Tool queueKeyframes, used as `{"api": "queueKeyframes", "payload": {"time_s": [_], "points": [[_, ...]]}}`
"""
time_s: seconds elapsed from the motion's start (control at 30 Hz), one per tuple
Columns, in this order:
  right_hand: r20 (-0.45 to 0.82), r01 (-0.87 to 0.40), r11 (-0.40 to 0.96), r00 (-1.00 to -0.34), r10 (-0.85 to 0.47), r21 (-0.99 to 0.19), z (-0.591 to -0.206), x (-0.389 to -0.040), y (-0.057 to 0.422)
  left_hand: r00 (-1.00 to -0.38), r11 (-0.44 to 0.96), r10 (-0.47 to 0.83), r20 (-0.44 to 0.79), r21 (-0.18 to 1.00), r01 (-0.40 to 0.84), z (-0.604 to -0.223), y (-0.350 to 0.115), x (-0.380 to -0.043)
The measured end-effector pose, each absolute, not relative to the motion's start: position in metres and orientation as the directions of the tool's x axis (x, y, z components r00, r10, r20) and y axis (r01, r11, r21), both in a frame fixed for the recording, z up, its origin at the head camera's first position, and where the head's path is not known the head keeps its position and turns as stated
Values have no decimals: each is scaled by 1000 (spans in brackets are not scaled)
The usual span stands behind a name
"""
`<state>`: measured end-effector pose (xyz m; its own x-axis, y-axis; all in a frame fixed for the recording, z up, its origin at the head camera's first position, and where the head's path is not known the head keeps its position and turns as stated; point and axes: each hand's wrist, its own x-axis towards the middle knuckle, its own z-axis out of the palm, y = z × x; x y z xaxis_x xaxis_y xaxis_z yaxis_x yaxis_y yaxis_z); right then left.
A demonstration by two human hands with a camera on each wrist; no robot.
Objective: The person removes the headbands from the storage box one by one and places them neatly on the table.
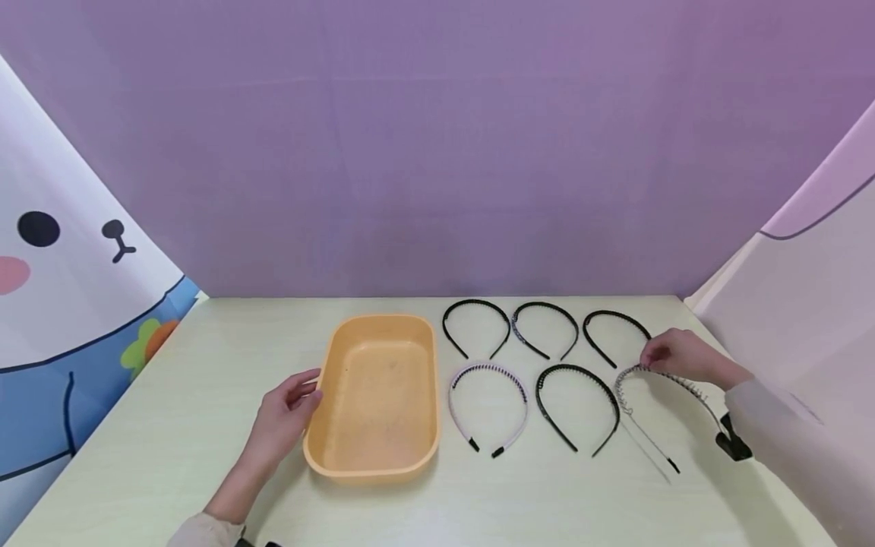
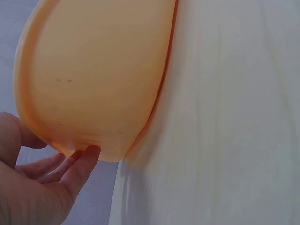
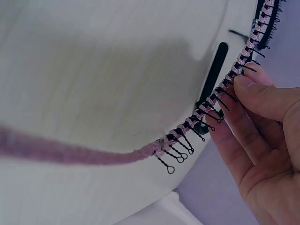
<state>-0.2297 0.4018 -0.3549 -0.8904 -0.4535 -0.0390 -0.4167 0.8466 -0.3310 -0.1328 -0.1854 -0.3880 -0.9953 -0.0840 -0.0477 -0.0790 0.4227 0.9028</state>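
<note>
My right hand [image 1: 690, 355] pinches a pink, thread-wrapped headband [image 3: 187, 126] by its toothed top, between thumb and fingertips. Small black looped teeth stick out along the band, and its black-tipped end hangs down over the table, casting a shadow. At the left side of an orange plastic basin [image 1: 378, 403], my left hand [image 1: 283, 414] holds the wall near the rim. The left wrist view shows the fingertips against the outer wall and the thumb near the rim. Nothing lies inside the basin.
Right of the basin lie a lavender headband [image 1: 487, 367] and a black toothed headband [image 1: 570, 368]. Behind them is a row of dark headbands [image 1: 472, 302]. The pale table [image 1: 171, 425] ends at a purple backdrop [image 1: 424, 152], with printed cloth [image 1: 61, 304] on the left.
</note>
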Motion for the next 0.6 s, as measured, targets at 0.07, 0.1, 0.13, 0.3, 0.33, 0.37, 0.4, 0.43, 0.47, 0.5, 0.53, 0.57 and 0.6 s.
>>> {"api": "queueKeyframes", "payload": {"time_s": [0.07, 0.1, 0.13, 0.3, 0.33, 0.37, 0.4, 0.43, 0.47, 0.5, 0.53, 0.57, 0.6], "points": [[-40, -408, 851, -895, -445, -330, -357, -228, 406, -995, 419, -84, -45, 905, -76, -388, -185, -133], [-41, -403, 855, -898, -439, -327, -358, -227, 407, -996, 418, -83, -44, 905, -75, -388, -185, -133], [-40, -401, 857, -899, -435, -324, -360, -226, 409, -996, 417, -83, -42, 906, -73, -388, -185, -133], [-24, -403, 857, -901, -432, -320, -367, -224, 416, -996, 413, -81, -40, 908, -70, -388, -185, -133], [-19, -406, 855, -901, -434, -322, -368, -224, 417, -996, 414, -82, -40, 908, -70, -388, -185, -133], [-17, -406, 854, -900, -435, -325, -369, -224, 418, -996, 415, -82, -41, 907, -71, -388, -185, -133], [-15, -406, 854, -901, -434, -325, -369, -224, 418, -996, 415, -83, -41, 907, -72, -388, -184, -133], [-12, -407, 854, -901, -434, -325, -369, -224, 419, -996, 416, -84, -40, 907, -72, -388, -184, -133], [-4, -413, 852, -899, -437, -323, -370, -224, 419, -996, 416, -84, -39, 906, -71, -387, -184, -133], [-8, -408, 852, -901, -435, -327, -370, -224, 419, -996, 417, -84, -37, 906, -69, -387, -184, -133], [-4, -409, 851, -901, -434, -328, -370, -224, 419, -996, 418, -85, -36, 906, -69, -387, -184, -133], [-2, -408, 851, -902, -433, -331, -371, -224, 418, -996, 418, -86, -35, 906, -67, -387, -184, -133], [1, -411, 850, -900, -435, -330, -372, -224, 419, -996, 418, -86, -33, 906, -66, -387, -184, -133]]}}
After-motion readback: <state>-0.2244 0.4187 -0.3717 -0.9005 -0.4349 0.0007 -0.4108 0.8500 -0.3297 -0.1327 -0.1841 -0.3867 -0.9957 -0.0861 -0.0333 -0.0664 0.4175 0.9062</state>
